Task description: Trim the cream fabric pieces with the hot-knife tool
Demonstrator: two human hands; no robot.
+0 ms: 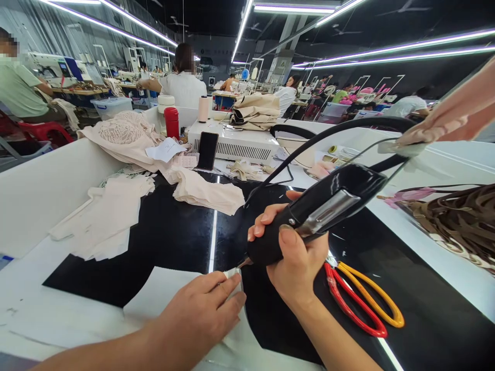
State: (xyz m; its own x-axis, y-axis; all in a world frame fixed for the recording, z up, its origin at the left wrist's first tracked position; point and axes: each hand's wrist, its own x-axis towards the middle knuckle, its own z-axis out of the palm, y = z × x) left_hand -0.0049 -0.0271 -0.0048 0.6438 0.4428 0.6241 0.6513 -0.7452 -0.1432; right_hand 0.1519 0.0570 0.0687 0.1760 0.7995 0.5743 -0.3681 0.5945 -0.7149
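In my right hand [296, 257] is a black corded handheld tool [309, 219], gripped around its body with my thumb by the metal lever. The tool tilts down to the left, and its narrow metal tip meets or nearly meets the end of a small pale fabric piece [234, 274]. My left hand [207, 309] presses that fabric down with fingers together, over a white sheet [162, 286] at the near edge of a black board [178, 242]. Much of the fabric is hidden under my fingers. Scissors with red and yellow handles [359, 293] lie right of my right forearm.
Pale cut fabric pieces [112, 216] are stacked at left, and another folded stack [209, 190] lies ahead. Behind stand a phone [208, 150], a red bottle [170, 123] and a white vented box [224, 144]. Brown straps [456, 216] pile at right. The tool's black cable [325, 141] arches overhead.
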